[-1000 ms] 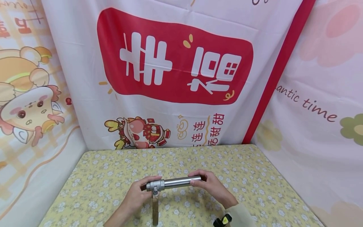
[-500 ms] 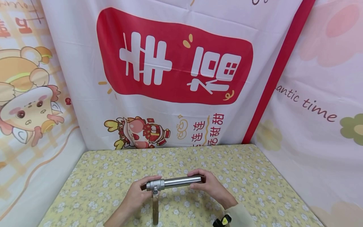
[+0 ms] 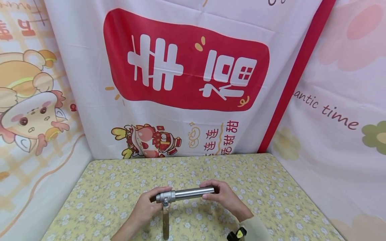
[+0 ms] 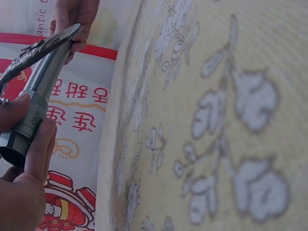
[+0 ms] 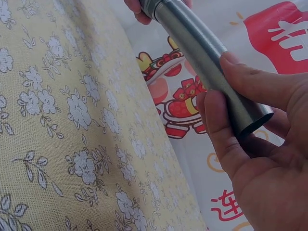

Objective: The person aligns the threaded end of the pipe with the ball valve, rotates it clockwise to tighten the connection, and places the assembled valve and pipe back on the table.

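Note:
In the head view, a metal ball valve and a smooth steel pipe form one straight piece, held roughly level above the table. My left hand grips the valve body, its thumb and fingers on either side in the left wrist view. The valve's long, worn lever handle points toward me in the head view. My right hand holds the free end of the pipe between thumb and fingers. In the right wrist view, the open pipe end shows inside the curled right hand. The joint itself shows no visible gap.
A table with a yellow flowered cloth lies beneath both hands. Behind it hangs a white banner with a red printed patch. Printed curtains close off the sides. A black strap device sits at the right sleeve.
Half a second ago the right thumb sat lower, off the pipe's front; now it presses the pipe again, much as one second ago. Valve, pipe and left hand stay almost still.

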`<move>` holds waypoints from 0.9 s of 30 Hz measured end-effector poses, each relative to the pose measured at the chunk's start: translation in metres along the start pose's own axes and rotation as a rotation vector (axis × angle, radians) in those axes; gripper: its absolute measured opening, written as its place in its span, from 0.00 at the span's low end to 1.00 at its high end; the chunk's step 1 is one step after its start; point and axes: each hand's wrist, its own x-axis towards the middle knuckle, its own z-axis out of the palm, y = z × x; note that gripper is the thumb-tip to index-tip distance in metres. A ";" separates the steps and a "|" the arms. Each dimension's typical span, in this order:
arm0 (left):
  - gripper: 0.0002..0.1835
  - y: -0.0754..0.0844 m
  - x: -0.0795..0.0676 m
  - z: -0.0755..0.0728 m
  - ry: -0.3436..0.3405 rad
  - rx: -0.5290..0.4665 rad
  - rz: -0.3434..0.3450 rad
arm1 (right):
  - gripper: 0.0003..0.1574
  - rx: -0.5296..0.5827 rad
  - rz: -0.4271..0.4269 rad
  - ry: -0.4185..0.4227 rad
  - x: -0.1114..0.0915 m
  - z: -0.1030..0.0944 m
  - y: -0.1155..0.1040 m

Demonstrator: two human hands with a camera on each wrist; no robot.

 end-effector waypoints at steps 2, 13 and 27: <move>0.28 -0.001 0.000 0.000 -0.005 0.003 0.003 | 0.23 -0.006 0.001 -0.001 0.000 -0.001 0.001; 0.30 0.001 -0.001 0.000 -0.001 0.029 -0.019 | 0.24 -0.074 0.012 -0.019 0.001 -0.002 0.004; 0.29 0.003 0.002 -0.002 -0.018 0.122 0.002 | 0.19 -0.412 -0.105 0.016 0.000 0.000 0.002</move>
